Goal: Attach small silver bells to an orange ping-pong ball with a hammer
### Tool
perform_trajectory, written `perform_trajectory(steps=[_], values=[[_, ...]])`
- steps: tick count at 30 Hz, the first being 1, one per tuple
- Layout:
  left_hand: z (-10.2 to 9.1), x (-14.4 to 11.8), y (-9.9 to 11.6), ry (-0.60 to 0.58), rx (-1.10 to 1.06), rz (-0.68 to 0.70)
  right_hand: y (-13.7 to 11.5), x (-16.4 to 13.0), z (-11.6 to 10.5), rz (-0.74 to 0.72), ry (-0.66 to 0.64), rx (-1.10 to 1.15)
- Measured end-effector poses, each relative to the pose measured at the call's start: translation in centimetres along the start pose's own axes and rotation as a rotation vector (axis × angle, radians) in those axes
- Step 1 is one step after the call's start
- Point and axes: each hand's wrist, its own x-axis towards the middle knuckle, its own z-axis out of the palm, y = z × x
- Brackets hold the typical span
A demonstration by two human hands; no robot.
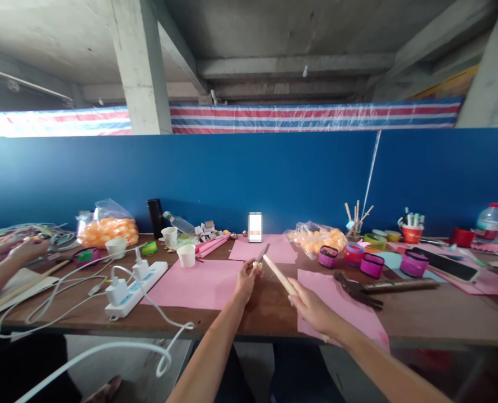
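The left hand (245, 280) is pinching one small yellowish round ball (257, 266) between its fingertips, holding it just above the long brown wooden table (442, 319), while the right hand (311, 305) is closing around one slim pale wooden stick (279, 274), whose far tip is pointing toward eleven o'clock and nearly touching that ball. A thin grey metal blade (264, 251) is lying just past the ball at twelve o'clock, though its exact kind is too small to tell. Three sheets of pink paper are lying around the hands: one large pink sheet (198, 285) at nine o'clock of the left hand, one smaller pink sheet (274, 249) at twelve o'clock, and one pink sheet (349, 313) under the right hand. At ten o'clock two white paper cups (186, 255) are standing near each other, and farther out at nine o'clock one white power strip (137, 288) is carrying three white plugs. Two clear plastic bags of orange balls are sitting at the back, one bag (108, 226) at ten o'clock and one bag (316, 238) at one o'clock. At two o'clock three magenta round bands (372, 265) are standing in a loose row, with one dark pair of pliers (358, 288) lying near them. At the far nine o'clock edge another person's hand (24, 251) is resting among white cables.
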Motion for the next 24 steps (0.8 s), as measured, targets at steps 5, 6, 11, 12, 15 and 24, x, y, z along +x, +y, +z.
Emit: perform_trajectory(steps=[5,6,11,12,15,24], values=[[-0.03,0.14,0.00,0.025,0.002,0.019,-0.31,0.00,0.03,0.017,0.016,0.036],[-0.05,0.19,-0.03,0.031,0.015,0.037,-0.29,0.00,0.06,0.017,0.009,0.037],[-0.34,0.52,-0.44,0.032,0.056,0.073,0.03,0.00,0.24,0.027,0.036,0.060],[-0.40,0.59,-0.53,0.037,0.048,0.069,0.09,-0.01,0.27,0.027,0.045,0.068],[-0.49,0.72,-0.70,0.050,0.016,0.050,0.13,0.02,0.39,0.025,0.020,0.067],[-0.36,0.41,-0.39,0.020,-0.100,0.001,0.22,0.23,0.82,0.034,0.020,0.100]])
